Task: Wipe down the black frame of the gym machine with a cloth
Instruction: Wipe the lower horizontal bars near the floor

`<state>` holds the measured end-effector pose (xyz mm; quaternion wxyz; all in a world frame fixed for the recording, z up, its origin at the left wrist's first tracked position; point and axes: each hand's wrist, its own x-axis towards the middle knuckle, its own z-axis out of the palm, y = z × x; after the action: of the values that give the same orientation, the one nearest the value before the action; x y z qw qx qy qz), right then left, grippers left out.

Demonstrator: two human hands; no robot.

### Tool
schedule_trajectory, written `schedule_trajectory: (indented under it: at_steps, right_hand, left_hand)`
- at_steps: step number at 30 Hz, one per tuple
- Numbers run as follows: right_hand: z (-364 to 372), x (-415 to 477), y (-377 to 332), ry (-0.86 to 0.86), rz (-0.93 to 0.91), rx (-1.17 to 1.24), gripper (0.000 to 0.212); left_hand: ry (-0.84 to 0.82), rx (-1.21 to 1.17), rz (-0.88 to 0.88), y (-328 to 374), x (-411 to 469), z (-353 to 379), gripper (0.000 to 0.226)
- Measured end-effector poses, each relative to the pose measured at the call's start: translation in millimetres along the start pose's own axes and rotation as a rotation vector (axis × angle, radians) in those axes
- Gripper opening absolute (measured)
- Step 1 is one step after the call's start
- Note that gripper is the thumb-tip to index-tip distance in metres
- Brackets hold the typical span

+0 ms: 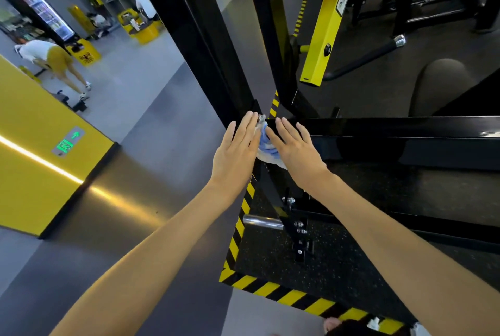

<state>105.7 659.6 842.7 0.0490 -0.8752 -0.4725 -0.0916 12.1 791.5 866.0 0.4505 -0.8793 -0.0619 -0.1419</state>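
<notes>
The gym machine's black frame [392, 130] runs as a horizontal beam from the centre to the right edge, meeting a black upright post [205, 46] at a corner. A blue and white cloth [266, 147] is bunched at that corner, pressed between my two hands. My left hand [234, 151] lies flat with straight fingers against the cloth's left side. My right hand [295, 149] rests flat with spread fingers on the cloth and the beam's end. Most of the cloth is hidden under my palms.
A yellow machine arm [327, 22] and a black padded seat [441, 84] stand behind the beam. Black and yellow hazard tape [284, 293] edges the rubber mat below, with a chrome bar [262, 222] and bolted brackets. People stand at far left on the grey floor.
</notes>
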Motion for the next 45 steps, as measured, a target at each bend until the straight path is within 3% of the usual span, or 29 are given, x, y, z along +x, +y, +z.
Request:
schedule_trajectory:
  at_steps: [6, 12, 15, 21, 24, 27, 31, 34, 36, 40, 45]
  right_hand:
    - [9, 2, 3, 0.089, -0.021, 0.009, 0.089]
    - [13, 5, 5, 0.069, -0.022, -0.088, 0.082]
    - [8, 4, 6, 0.155, -0.004, -0.143, 0.076]
    - [2, -9, 0, 0.033, -0.078, -0.144, 0.081]
    - [12, -27, -15, 0.129, -0.061, -0.029, 0.08]
    - [32, -33, -18, 0.217, -0.062, 0.139, 0.056]
    - [36, -38, -25, 0.154, 0.075, 0.338, 0.046]
    - [26, -41, -31, 0.149, 0.15, 0.462, 0.046]
    - [17, -40, -33, 0.198, 0.176, 0.511, 0.047]
    - [16, -40, -34, 0.169, 0.242, 0.655, 0.034]
    - [45, -42, -34, 0.019, 0.33, 0.819, 0.028]
  left_hand:
    - [0.116, -0.002, -0.046, 1, 29, -7, 0.052]
    - [0.118, 0.013, -0.032, -1, 18, -11, 0.056]
    - [0.102, -0.058, -0.033, -7, 23, -15, 0.053]
    - [0.118, -0.148, -0.075, 0, 9, -13, 0.052]
    - [0.087, -0.203, -0.06, 20, -17, -3, 0.044]
    - [0.09, -0.269, -0.092, 37, -37, 7, 0.039]
    - [0.157, -0.532, -0.155, 25, -32, 1, 0.045]
    - [0.284, -0.665, -0.234, 12, -34, 1, 0.02]
    - [0.417, -0.691, -0.234, 7, -32, 4, 0.019]
    - [0.527, -0.662, -0.207, 13, -17, 16, 0.03]
    - [0.331, -0.319, -0.039, 33, -27, 51, 0.041]
